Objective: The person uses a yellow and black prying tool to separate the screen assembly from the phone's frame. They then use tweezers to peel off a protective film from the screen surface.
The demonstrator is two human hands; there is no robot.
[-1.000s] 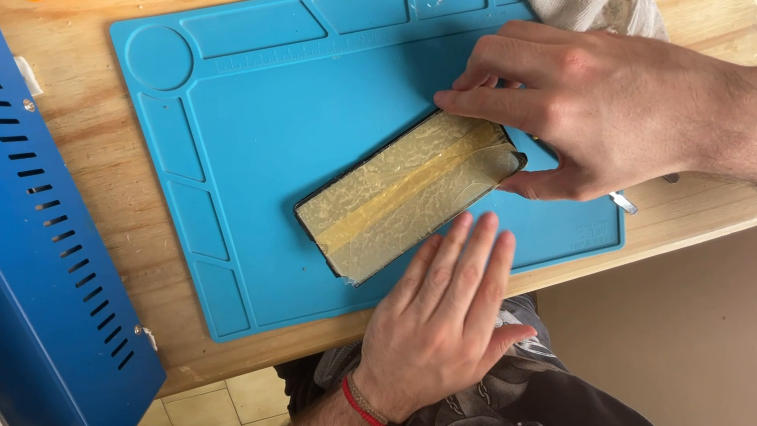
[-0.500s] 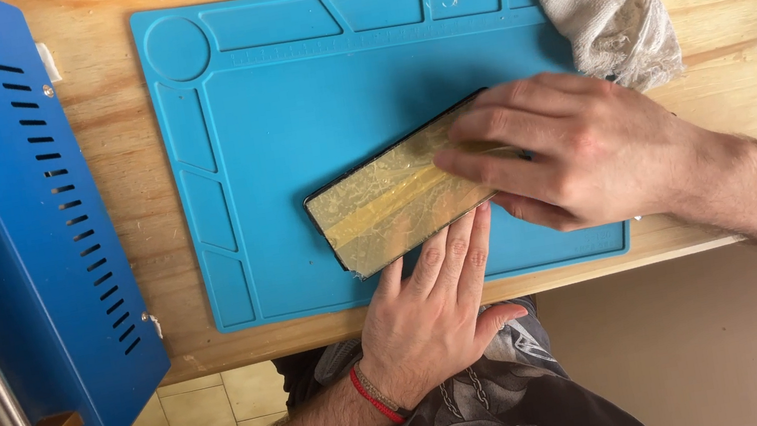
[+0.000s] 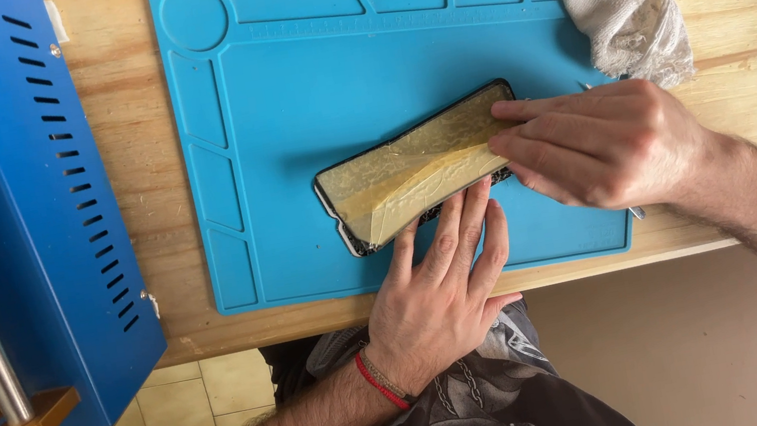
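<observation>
"Where's the phone (image 3: 413,172)?"

"It lies flat on the blue mat (image 3: 276,77), a bit right of the middle, toward the near edge. A yellowish sheet covers its top."

"What could go wrong?"

"I think the phone could slide on the mat if the right hand (image 3: 606,146) pushes too hard. The sheet looks like it's lifting in a fold, so it might tear or crease. The edges look crumbly too, and bits could break off."

"How are the hands?"

"The left hand (image 3: 441,289) lies flat, fingers straight and a little spread, tips touching the phone's near edge. It grips nothing. The right hand comes in from the right, fingers bent and close together, pressing on the phone's right end. Whether it pinches the sheet, I can't tell."

"Anything else?"

"A dirty rag (image 3: 625,12) on the mat's far right corner, and a big blue metal box (image 3: 22,199) on the left."
</observation>
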